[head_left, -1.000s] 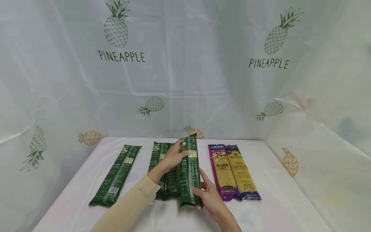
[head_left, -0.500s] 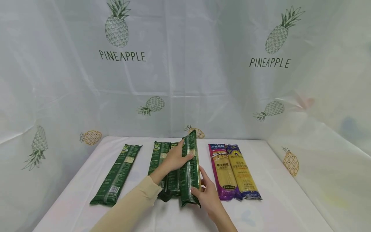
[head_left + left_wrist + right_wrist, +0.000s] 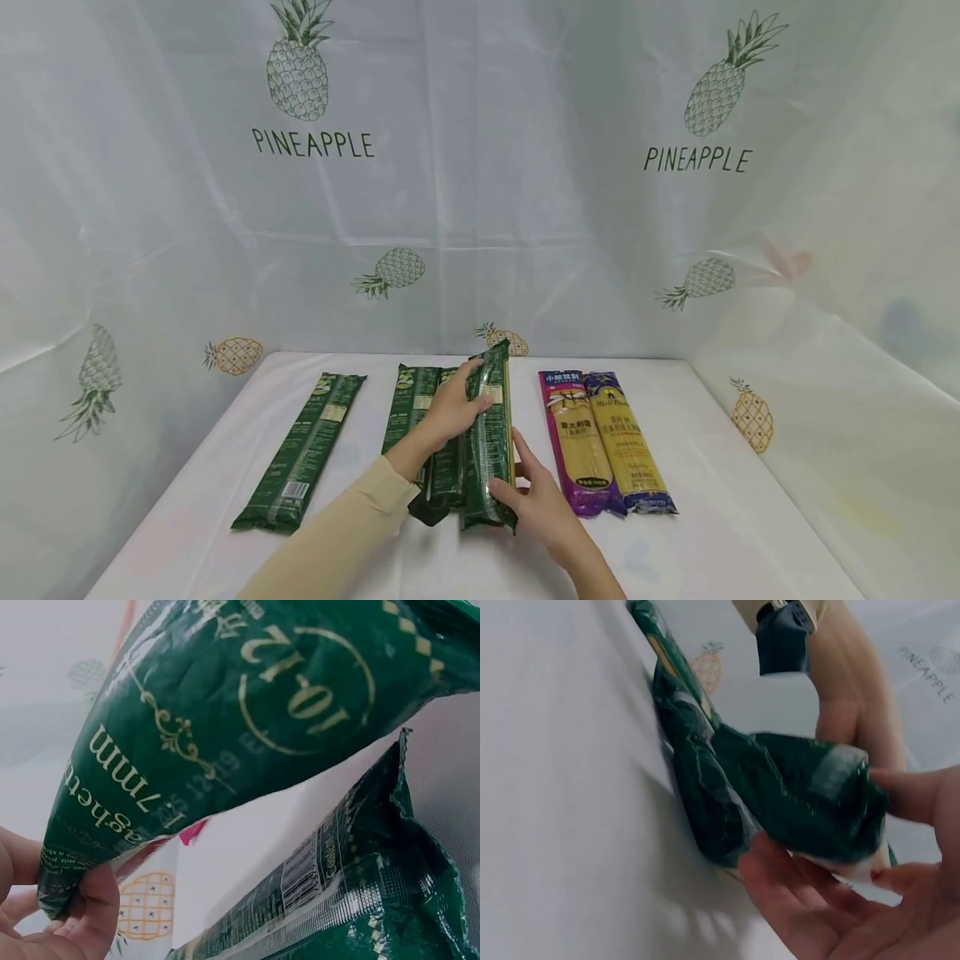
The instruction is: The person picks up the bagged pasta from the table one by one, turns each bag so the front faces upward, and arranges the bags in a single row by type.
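Both hands hold one green spaghetti packet [image 3: 487, 450], its far end raised and its right side tipped up. The left hand [image 3: 452, 410] grips it near the far end, thumb on top. Lower down, the right hand [image 3: 542, 506] holds its right edge, thumb on the face. "1.7mm" print shows on the packet [image 3: 202, 727] in the left wrist view, with left-hand fingers [image 3: 94, 900] pinching its end. Two more green packets, the nearer-left one [image 3: 408, 404] and its neighbour [image 3: 447, 467], lie beside it, partly hidden by the left arm.
Another green packet [image 3: 300, 454] lies apart at the left of the white table [image 3: 645, 567]. To the right, a purple pasta packet [image 3: 577, 442] and a blue-and-yellow one [image 3: 630, 446] lie side by side. A pineapple-print curtain [image 3: 487, 167] encloses the back and sides.
The held packet has tilted, its right side turning up so a yellowish edge shows. The left hand has shifted slightly with it. The other packets have stayed in place.
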Demonstrator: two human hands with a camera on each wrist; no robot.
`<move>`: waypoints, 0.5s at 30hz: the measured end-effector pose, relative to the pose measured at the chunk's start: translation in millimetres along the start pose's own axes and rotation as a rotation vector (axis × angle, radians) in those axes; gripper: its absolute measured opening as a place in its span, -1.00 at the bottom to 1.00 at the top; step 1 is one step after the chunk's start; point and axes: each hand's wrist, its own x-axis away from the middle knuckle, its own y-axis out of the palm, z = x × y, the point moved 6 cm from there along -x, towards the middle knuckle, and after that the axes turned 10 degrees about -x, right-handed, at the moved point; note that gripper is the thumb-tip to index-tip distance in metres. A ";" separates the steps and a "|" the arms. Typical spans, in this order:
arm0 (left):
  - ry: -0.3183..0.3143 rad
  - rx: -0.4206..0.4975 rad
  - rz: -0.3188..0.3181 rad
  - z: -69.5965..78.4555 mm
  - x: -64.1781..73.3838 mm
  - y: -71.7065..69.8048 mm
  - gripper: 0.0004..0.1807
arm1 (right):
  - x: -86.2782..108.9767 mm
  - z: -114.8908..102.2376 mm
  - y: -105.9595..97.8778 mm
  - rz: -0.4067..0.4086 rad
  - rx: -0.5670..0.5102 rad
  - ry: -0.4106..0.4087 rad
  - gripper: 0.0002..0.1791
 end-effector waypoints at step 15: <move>-0.057 0.159 -0.009 2.8 3.7 -3.8 -0.28 | -5.7 10.0 -3.9 -0.192 -0.539 0.136 -0.13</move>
